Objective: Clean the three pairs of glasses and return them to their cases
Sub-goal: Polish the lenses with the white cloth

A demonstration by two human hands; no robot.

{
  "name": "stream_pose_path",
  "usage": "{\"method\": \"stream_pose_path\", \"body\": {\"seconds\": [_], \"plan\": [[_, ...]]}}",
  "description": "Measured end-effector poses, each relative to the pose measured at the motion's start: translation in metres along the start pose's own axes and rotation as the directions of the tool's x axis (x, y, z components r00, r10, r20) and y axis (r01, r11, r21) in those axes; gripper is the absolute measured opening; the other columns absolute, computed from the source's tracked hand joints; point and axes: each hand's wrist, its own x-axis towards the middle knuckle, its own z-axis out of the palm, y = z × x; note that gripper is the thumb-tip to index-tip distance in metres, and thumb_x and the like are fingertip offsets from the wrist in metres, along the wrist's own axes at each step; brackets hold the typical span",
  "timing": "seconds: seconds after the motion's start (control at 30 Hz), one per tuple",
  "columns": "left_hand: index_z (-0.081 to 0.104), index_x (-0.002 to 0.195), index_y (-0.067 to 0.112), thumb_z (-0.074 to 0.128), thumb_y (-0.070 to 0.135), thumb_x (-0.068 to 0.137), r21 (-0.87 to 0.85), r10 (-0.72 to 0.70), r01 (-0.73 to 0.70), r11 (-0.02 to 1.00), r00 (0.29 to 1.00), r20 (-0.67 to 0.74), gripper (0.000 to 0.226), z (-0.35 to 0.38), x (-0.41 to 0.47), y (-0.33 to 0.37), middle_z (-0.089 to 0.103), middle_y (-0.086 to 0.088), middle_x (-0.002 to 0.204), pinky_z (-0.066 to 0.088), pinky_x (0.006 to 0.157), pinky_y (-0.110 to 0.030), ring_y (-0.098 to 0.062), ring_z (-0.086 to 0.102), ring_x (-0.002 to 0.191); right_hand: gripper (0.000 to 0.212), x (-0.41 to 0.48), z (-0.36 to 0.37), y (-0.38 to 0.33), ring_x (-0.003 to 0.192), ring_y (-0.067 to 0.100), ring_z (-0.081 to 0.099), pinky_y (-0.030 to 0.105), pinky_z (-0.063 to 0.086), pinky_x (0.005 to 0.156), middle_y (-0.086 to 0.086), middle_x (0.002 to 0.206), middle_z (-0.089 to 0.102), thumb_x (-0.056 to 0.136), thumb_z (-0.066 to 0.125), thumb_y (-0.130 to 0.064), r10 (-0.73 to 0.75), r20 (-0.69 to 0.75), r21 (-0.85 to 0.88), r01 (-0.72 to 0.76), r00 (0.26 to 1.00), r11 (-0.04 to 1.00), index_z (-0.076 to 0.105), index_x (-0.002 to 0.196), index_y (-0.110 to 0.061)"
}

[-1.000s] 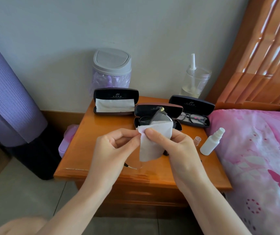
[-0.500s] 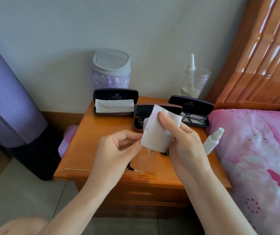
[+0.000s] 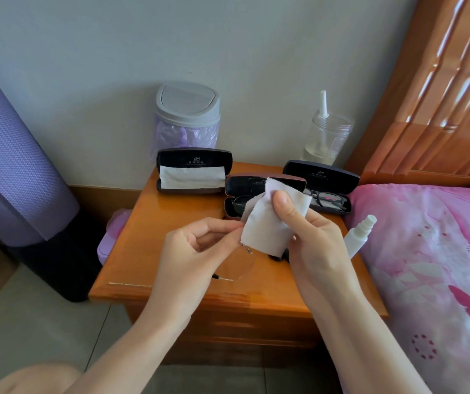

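Left hand [image 3: 196, 251] pinches the glasses [image 3: 235, 265], right hand [image 3: 316, 245] grips the cloth [image 3: 267, 226]; two other pairs [image 3: 327, 200] lie in open cases [image 3: 320, 173], possibly cleaned.

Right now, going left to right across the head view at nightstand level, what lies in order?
Purple rolled mat, left case with white cloth, middle case, right case with black glasses, spray bottle, pink bedspread.
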Motion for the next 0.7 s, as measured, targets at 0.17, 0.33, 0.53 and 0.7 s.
{"method": "stream_pose_path", "body": {"seconds": [0.17, 0.33, 0.53, 0.7], "plan": [[0.071, 0.082, 0.026, 0.066, 0.032, 0.067, -0.002, 0.013, -0.013, 1.0, 1.0, -0.007, 0.017, -0.003, 0.0, -0.002, 0.075, 0.013, 0.076, 0.048, 0.062, -0.005, 0.003, 0.068, 0.079, 0.034, -0.006, 0.003, -0.002, 0.079, 0.009, 0.069, 0.019, 0.052, 0.063, 0.002, 0.085, 0.075, 0.076, 0.067, -0.034, -0.015, 0.099, -0.032, 0.019, 0.995, 0.999, 0.073, 0.095, -0.006], [0.072, 0.081, 0.023, 0.067, 0.018, 0.077, -0.034, 0.003, -0.004, 0.999, 1.0, -0.022, 0.009, -0.004, 0.0, -0.003, 0.075, 0.009, 0.074, 0.049, 0.06, -0.007, 0.0, 0.069, 0.075, 0.039, -0.008, 0.005, 0.0, 0.072, 0.007, 0.068, 0.015, 0.05, 0.057, 0.002, 0.083, 0.074, 0.069, 0.069, -0.033, 0.01, 0.172, -0.138, 0.014, 0.985, 0.99, 0.073, 0.096, -0.005], [0.073, 0.08, 0.024, 0.069, 0.014, 0.078, -0.019, -0.015, 0.014, 1.0, 1.0, -0.018, 0.011, -0.005, 0.001, -0.003, 0.075, 0.01, 0.075, 0.049, 0.063, -0.006, 0.002, 0.069, 0.077, 0.028, -0.005, -0.005, -0.004, 0.075, 0.009, 0.069, 0.016, 0.052, 0.063, 0.001, 0.08, 0.075, 0.069, 0.069, -0.032, 0.044, 0.243, -0.222, 0.012, 0.969, 0.975, 0.075, 0.087, -0.012], [0.073, 0.083, 0.022, 0.07, 0.014, 0.077, -0.004, -0.02, 0.02, 1.0, 1.0, -0.009, 0.01, -0.004, 0.001, -0.003, 0.075, 0.008, 0.077, 0.049, 0.063, -0.007, 0.0, 0.069, 0.078, 0.031, -0.004, -0.009, -0.006, 0.079, 0.021, 0.071, 0.031, 0.057, 0.071, 0.007, 0.083, 0.076, 0.065, 0.073, -0.033, -0.026, 0.19, -0.285, 0.081, 0.981, 0.955, 0.076, 0.086, -0.01]]}}
